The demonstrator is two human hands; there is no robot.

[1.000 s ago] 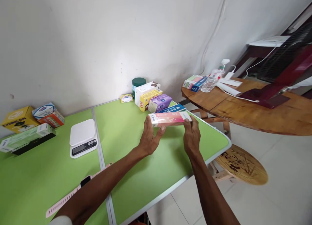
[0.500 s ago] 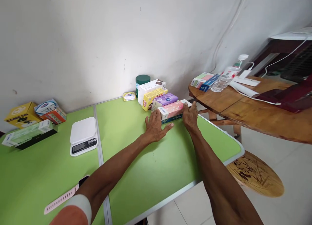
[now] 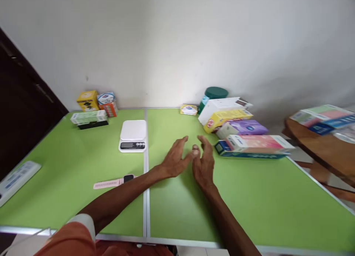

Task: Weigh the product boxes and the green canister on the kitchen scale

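Observation:
My left hand (image 3: pixel 176 159) hovers over the middle of the green table (image 3: pixel 177 211), its fingers apart and holding nothing. Close beside it, my right hand (image 3: pixel 203 163) is likewise open and bare, thumbs nearly meeting. Just right of my right hand lies a pink and white box (image 3: pixel 256 142) on top of a dark teal box (image 3: pixel 249 154). Behind these are a purple pack (image 3: pixel 246 127), a yellow box (image 3: pixel 227 118), a white box (image 3: pixel 217 107) and a jar with a dark green lid (image 3: pixel 216 92). A small yellow and white box (image 3: pixel 189 109) sits near the wall.
Left of the table seam stand a white kitchen scale (image 3: pixel 133 132) and a pink-strapped watch (image 3: pixel 111 183). Further back are a yellow box (image 3: pixel 87 100), an orange and white box (image 3: pixel 108 104) and a green box (image 3: pixel 88 117). A white power strip (image 3: pixel 19 180) lies at far left; a wooden table (image 3: pixel 313 139) stands right.
Both hands have let go of the pink and white box and come back to the left. The view has swung left, bringing in the dark door and the power strip.

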